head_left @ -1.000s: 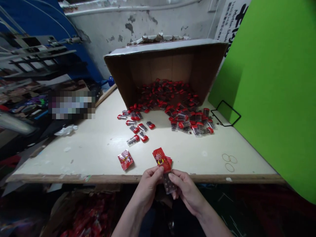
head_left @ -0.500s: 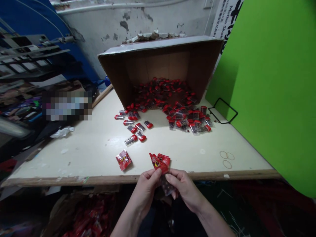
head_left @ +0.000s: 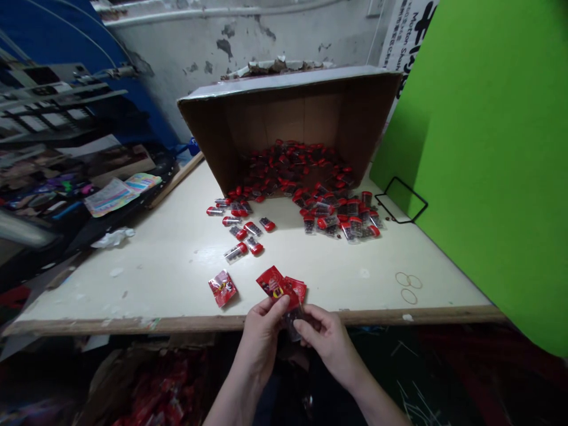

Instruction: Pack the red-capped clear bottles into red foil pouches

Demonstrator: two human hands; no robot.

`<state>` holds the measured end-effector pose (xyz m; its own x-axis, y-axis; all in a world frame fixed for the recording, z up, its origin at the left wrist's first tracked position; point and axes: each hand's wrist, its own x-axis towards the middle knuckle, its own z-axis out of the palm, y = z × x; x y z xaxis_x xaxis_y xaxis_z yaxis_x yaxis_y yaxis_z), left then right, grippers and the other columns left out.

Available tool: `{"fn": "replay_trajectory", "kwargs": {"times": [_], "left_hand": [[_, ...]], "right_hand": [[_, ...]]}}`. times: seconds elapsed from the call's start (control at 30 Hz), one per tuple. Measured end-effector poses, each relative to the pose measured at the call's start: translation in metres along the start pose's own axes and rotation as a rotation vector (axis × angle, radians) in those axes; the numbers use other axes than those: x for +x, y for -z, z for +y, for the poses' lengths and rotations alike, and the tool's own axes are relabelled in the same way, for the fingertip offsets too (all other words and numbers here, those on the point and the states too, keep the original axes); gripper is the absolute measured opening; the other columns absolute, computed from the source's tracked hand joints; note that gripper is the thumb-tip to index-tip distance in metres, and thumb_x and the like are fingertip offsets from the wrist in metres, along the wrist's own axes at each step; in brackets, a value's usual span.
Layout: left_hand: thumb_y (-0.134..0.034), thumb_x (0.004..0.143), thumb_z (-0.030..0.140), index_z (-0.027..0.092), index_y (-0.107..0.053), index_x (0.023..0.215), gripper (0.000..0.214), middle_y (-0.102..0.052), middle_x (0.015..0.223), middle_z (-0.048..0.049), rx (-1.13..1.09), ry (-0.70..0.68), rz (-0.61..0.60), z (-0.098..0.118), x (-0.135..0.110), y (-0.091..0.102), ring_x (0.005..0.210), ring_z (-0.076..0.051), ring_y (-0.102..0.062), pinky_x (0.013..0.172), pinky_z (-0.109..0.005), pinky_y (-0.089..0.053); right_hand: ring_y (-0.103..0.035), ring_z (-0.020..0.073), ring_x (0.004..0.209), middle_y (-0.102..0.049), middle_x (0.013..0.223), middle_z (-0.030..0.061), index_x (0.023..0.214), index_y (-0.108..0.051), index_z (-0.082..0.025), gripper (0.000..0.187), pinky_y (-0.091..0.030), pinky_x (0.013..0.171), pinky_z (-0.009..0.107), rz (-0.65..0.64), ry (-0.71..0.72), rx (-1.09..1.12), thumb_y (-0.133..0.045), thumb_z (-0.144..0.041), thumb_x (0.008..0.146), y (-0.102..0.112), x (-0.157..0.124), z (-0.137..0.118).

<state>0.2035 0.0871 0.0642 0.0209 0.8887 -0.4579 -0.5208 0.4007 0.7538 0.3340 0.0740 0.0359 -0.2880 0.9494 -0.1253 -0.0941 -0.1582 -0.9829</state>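
At the table's front edge my left hand [head_left: 262, 331] pinches a red printed packet [head_left: 276, 284] between thumb and fingers. Beside it my right hand [head_left: 326, 332] is closed on a small clear bag of dark beads [head_left: 293, 325], partly hidden by my fingers and the red packet. A second red piece shows behind the packet; whether it is part of the same wrapper I cannot tell. To the left another red packet [head_left: 222, 289] lies flat on the table [head_left: 177, 284]. Farther back, several clear tubes with red caps [head_left: 252, 229] and dark beads inside lie loose.
A cardboard box [head_left: 284, 112] on its side spills many red-capped tubes [head_left: 337, 213] onto the table. Rubber bands [head_left: 408, 284] and a black wire stand [head_left: 402, 201] are at right, before a green panel [head_left: 488, 148]. Crumpled tissue [head_left: 113, 238] lies left; red packets [head_left: 164, 390] fill a container below.
The red packet in my left hand has flattened out and swung to the left. My hands have shifted slightly, and the bead bag is more covered by my right fingers.
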Motion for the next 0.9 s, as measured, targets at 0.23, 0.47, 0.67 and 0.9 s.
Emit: {"fn": "replay_trajectory", "kwargs": {"times": [0.23, 0.47, 0.67, 0.9], "left_hand": [[-0.072, 0.069, 0.026, 0.009, -0.072, 0.088, 0.025, -0.071, 0.077, -0.0096, 0.053, 0.024, -0.045, 0.003, -0.002, 0.002, 0.066, -0.015, -0.059, 0.068, -0.026, -0.046], [-0.071, 0.070, 0.031, 0.011, -0.072, 0.084, 0.025, -0.071, 0.074, -0.0080, 0.074, 0.013, -0.010, -0.003, -0.004, 0.001, 0.061, -0.015, -0.058, 0.064, -0.027, -0.045], [-0.075, 0.064, 0.031, 0.011, -0.073, 0.080, 0.025, -0.071, 0.071, -0.0072, 0.117, -0.032, 0.110, -0.008, -0.002, 0.002, 0.068, -0.016, -0.061, 0.069, -0.025, -0.045], [-0.069, 0.072, 0.030, 0.011, -0.072, 0.089, 0.026, -0.073, 0.081, -0.0086, 0.083, -0.017, 0.005, -0.008, -0.006, 0.007, 0.073, -0.016, -0.063, 0.075, -0.026, -0.046]], "right_hand": [[-0.048, 0.0113, 0.062, -0.054, 0.073, -0.0001, 0.089, -0.067, -0.016, 0.019, -0.041, 0.053, 0.020, -0.022, 0.037, -0.110, -0.054, -0.030, 0.086, 0.003, 0.000, -0.010], [-0.044, 0.0091, 0.054, -0.051, 0.064, -0.0014, 0.089, -0.067, -0.014, 0.027, -0.037, 0.049, 0.020, -0.056, -0.021, 0.011, -0.052, -0.036, 0.087, 0.000, 0.000, -0.006], [-0.053, 0.0154, 0.067, -0.060, 0.076, 0.0032, 0.083, -0.064, -0.017, 0.015, -0.041, 0.059, 0.024, 0.115, 0.140, -0.367, -0.053, -0.026, 0.086, -0.002, 0.001, -0.011], [-0.052, 0.0148, 0.063, -0.058, 0.069, 0.0014, 0.081, -0.063, -0.019, 0.013, -0.037, 0.056, 0.025, 0.104, 0.188, -0.558, -0.052, -0.021, 0.086, 0.000, -0.001, -0.015]]}}
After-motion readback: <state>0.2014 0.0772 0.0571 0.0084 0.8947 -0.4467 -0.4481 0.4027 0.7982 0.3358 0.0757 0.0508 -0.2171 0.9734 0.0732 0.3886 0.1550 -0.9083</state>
